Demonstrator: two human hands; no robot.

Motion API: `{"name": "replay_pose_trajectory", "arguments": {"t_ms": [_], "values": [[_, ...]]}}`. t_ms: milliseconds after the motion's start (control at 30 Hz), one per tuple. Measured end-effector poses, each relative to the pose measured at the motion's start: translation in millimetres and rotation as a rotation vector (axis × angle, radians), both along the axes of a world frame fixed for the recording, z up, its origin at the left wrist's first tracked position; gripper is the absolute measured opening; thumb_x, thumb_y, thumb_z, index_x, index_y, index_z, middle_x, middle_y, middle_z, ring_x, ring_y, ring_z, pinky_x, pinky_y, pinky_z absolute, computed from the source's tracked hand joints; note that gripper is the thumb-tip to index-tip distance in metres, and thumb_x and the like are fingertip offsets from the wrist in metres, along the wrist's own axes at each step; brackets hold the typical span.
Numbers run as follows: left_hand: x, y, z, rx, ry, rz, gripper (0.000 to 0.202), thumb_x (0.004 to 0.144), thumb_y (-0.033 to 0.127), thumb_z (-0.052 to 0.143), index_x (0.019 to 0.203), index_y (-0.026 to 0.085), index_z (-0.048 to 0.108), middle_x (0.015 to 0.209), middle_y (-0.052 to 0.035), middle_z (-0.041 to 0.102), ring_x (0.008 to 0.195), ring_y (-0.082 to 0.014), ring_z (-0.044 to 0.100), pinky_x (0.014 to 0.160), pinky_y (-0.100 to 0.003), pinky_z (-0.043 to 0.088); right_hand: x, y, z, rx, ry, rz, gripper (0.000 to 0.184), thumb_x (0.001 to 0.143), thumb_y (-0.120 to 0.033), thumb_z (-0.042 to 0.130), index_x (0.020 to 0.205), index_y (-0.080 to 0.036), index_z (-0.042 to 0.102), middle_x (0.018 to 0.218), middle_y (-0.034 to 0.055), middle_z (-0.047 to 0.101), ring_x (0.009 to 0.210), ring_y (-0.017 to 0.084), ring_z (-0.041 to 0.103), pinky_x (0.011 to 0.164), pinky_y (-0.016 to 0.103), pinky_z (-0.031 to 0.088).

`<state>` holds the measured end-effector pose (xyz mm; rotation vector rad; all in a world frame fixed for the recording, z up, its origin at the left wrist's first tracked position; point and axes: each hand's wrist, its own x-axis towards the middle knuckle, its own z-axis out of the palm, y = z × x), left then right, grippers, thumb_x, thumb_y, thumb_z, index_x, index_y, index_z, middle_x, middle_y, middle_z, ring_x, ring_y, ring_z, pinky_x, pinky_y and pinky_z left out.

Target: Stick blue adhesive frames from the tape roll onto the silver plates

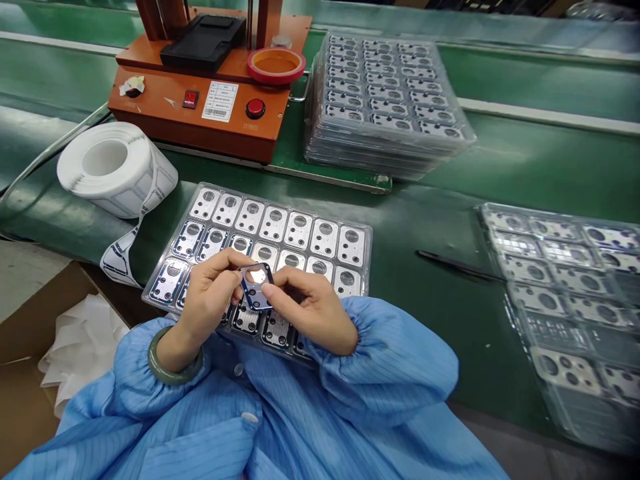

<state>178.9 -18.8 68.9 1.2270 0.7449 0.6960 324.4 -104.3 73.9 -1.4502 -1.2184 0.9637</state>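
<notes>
Between both hands, above the near tray, is a small metal plate (257, 297) with one large round hole, smaller holes and a dark blue border. My left hand (213, 293) pinches its left edge. My right hand (307, 303) grips its right edge, the thumb lying on the face. Beneath them lies a clear plastic tray (369, 250) with rows of similar silver plates. Some plates at its left and front carry dark blue borders; those at the back are plain silver. My forearms and hands cover part of the tray.
A roll of white-backed adhesive pieces (150, 167) stands left, its strip hanging down. Behind is an orange machine (200, 120) with red tape (276, 67) on it. Stacked trays (390, 140), black tweezers (460, 265) and another tray (565, 333) are rightward. A cardboard box (30, 393) holds white paper.
</notes>
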Motion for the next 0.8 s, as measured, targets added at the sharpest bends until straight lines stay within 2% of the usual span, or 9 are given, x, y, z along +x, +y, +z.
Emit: {"name": "replay_pose_trajectory", "arguments": {"t_ms": [100, 233, 400, 600, 800], "values": [[0.2, 0.6, -0.2, -0.005, -0.001, -0.004, 0.016, 0.081, 0.025, 0.058, 0.090, 0.017, 0.069, 0.072, -0.0001, 0.062, 0.047, -0.0060, 0.050, 0.044, -0.018, 0.044, -0.1, -0.3, -0.5, -0.045, 0.033, -0.035, 0.024, 0.085, -0.034, 0.057, 0.067, -0.019, 0.054, 0.053, -0.0044, 0.048, 0.047, 0.008, 0.045, 0.046, 0.022, 0.035], [4.1, 2.0, 0.0, 0.033, 0.019, 0.125, 0.016, 0.081, 0.031, 0.065, 0.089, 0.018, 0.068, 0.071, 0.0010, 0.063, 0.044, -0.0042, 0.051, 0.042, -0.015, 0.046, 0.9, 0.3, -2.2, -0.103, 0.039, -0.017, 0.029, 0.084, -0.042, 0.057, 0.068, -0.018, 0.056, 0.054, -0.0029, 0.051, 0.049, 0.009, 0.046, 0.047, 0.023, 0.037], [6.3, 4.1, 0.5, 0.006, -0.033, 0.248, 0.018, 0.081, 0.032, 0.067, 0.091, 0.018, 0.067, 0.075, 0.0008, 0.064, 0.048, -0.0040, 0.054, 0.045, -0.015, 0.049, 1.7, 0.2, -3.0, -0.113, 0.022, 0.026, 0.022, 0.084, -0.035, 0.053, 0.072, -0.017, 0.057, 0.061, 0.0003, 0.057, 0.050, 0.010, 0.049, 0.048, 0.024, 0.039], [6.7, 2.0, -5.7, 0.038, -0.035, 0.247, 0.018, 0.083, 0.033, 0.067, 0.095, 0.020, 0.067, 0.078, 0.0005, 0.064, 0.050, -0.0040, 0.055, 0.047, -0.015, 0.050, 0.7, 0.3, -1.7, -0.109, 0.000, -0.014, 0.019, 0.081, -0.032, 0.051, 0.069, -0.018, 0.054, 0.058, -0.0009, 0.055, 0.049, 0.009, 0.047, 0.047, 0.024, 0.038], [10.5, 2.1, -5.7, 0.189, 0.037, 0.226, 0.020, 0.087, 0.034, 0.062, 0.102, 0.020, 0.063, 0.076, 0.0012, 0.063, 0.047, -0.0041, 0.054, 0.044, -0.015, 0.048, 0.8, 1.7, 0.8, -0.121, -0.016, -0.022, 0.016, 0.077, -0.026, 0.053, 0.063, -0.019, 0.051, 0.054, -0.0040, 0.049, 0.049, 0.007, 0.043, 0.047, 0.022, 0.035]]}}
